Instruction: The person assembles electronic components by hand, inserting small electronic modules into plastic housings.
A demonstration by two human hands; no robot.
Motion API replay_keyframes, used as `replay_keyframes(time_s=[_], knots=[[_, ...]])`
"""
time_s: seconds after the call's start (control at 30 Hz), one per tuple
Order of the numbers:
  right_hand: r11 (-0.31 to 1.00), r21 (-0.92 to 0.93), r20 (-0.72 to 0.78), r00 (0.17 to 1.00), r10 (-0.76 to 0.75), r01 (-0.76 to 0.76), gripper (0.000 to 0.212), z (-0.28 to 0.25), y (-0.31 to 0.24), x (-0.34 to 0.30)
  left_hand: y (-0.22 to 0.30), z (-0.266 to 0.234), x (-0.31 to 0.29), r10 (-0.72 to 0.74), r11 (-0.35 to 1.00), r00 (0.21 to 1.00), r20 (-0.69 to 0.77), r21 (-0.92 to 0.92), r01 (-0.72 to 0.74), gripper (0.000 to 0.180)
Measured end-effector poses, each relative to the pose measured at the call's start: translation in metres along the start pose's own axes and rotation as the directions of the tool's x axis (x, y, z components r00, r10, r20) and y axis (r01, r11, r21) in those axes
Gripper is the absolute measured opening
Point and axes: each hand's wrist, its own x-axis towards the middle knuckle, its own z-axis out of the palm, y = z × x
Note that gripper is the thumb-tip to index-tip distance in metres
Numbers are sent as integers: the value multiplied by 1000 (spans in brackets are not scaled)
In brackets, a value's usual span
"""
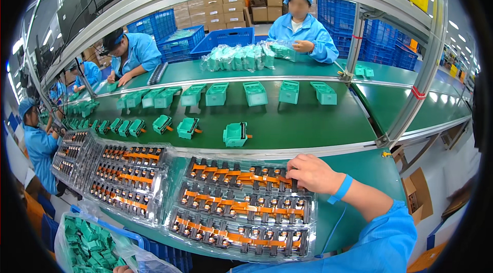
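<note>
My right hand (314, 173), a blue band round its wrist, reaches the far right corner of a clear plastic tray (314, 206). Its fingers are bent and pinched on a small black part with an orange flat cable (294, 182) at the end of the top row. Three rows of such black parts, with copper-coloured rollers and orange flat cables (221, 203), fill this tray. Only a sliver of my left hand (122, 269) shows at the bottom edge, beside a clear bag of green plastic housings (90, 242); its fingers are mostly hidden.
More filled trays (128, 175) lie to the left. Beyond a metal rail, a green conveyor (308, 124) carries green housings (235, 134), some with orange cables. Co-workers in blue (303, 26) sit across the line. An aluminium post (418, 73) rises at right.
</note>
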Motion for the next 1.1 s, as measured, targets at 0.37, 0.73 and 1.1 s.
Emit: replay_keyframes(time_s=[0.37, 0.73, 1.1], knots=[[488, 835, -94, 806, 584, -256, 10, 21, -10, -1, 4, -18, -32, -15, 989, 998, 58, -149, 23, 45], [253, 954, -16, 816, 577, -161, 8, 46, -19, 15, -89, 2, -49, -454, 745, 872, 183, -458, 484, 39], [104, 993, -22, 788, 616, -54, 3, 45, -18, 20, 112, -74, 1, -413, -627, 897, 154, -763, -158, 37]])
